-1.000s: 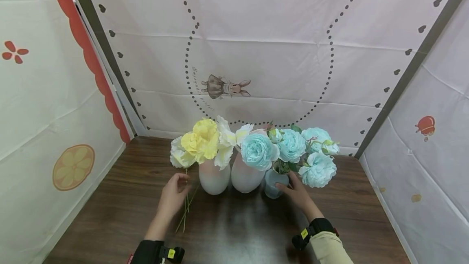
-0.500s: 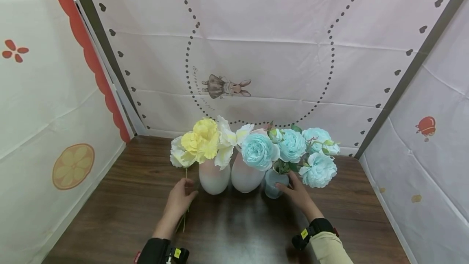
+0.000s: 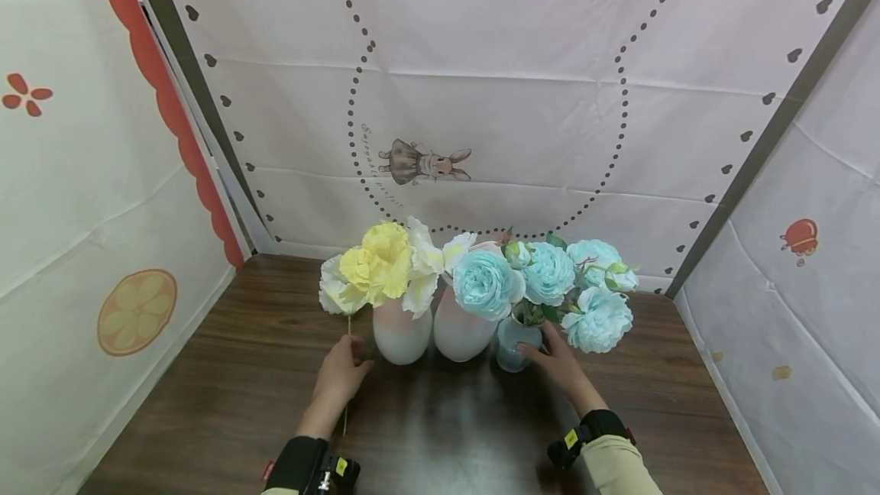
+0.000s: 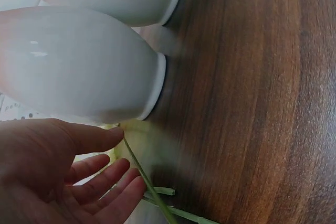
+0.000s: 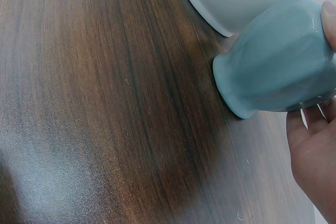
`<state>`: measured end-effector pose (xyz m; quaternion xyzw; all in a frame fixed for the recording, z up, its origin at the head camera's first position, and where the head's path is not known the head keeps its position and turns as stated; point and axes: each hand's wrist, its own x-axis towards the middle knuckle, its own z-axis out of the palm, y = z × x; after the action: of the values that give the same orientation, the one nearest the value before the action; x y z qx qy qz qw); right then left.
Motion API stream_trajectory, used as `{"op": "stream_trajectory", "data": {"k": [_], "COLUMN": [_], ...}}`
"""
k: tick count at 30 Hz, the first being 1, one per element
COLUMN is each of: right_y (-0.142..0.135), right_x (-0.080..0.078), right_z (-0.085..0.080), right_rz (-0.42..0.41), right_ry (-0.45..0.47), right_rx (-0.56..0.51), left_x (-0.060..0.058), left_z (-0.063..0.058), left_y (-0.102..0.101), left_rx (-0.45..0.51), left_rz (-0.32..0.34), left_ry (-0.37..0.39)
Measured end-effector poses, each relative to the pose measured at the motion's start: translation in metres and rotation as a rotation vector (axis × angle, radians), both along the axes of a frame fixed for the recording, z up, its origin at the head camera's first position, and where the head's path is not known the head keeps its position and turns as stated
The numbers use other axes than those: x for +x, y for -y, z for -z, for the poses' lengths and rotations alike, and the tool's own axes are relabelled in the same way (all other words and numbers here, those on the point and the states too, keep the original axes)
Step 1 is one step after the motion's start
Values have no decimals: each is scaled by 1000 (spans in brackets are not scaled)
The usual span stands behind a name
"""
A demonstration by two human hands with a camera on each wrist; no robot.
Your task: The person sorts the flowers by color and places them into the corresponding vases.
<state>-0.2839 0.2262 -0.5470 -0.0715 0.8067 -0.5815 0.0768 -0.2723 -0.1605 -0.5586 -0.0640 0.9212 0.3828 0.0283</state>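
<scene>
In the head view, my left hand [image 3: 342,367] is beside the thin green flower stems, with the yellow flower [image 3: 385,262] and a white flower [image 3: 338,289] above it. The left wrist view has the thumb tip against one stem [image 4: 144,174]; the loosely bent fingers lie apart from the thumb. My right hand [image 3: 558,361] grips the small blue vase [image 3: 510,346], thumb on one side and fingers on the other, as the right wrist view shows. Light blue flowers [image 3: 548,272] rise above this vase. Its upper part is cut off in the right wrist view.
Two larger pink-and-white vases, a left one [image 3: 403,338] and a middle one [image 3: 461,331], stand side by side on the dark wooden table [image 3: 440,434]. A printed cloth wall [image 3: 509,128] rises behind them.
My left hand has shifted slightly right and down along the stems, covering more of them. The flowers, the vases and my right hand look unmoved.
</scene>
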Motion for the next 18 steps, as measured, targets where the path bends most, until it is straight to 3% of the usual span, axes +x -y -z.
{"op": "stream_trajectory", "data": {"k": [5,14,18], "right_y": [1,0,0], "right_x": [1,2,1], "right_z": [-1,-1,-1], "right_rz": [3,12,12], "right_ry": [-2,13,17], "right_rx": [1,3,-2], "left_x": [-4,-9,-9], "left_z": [2,5,4], "left_y": [1,0,-2], "left_rx": [-61,-189,-201], "left_rz": [-7,-12,-22], "left_ry": [35,38,29]}}
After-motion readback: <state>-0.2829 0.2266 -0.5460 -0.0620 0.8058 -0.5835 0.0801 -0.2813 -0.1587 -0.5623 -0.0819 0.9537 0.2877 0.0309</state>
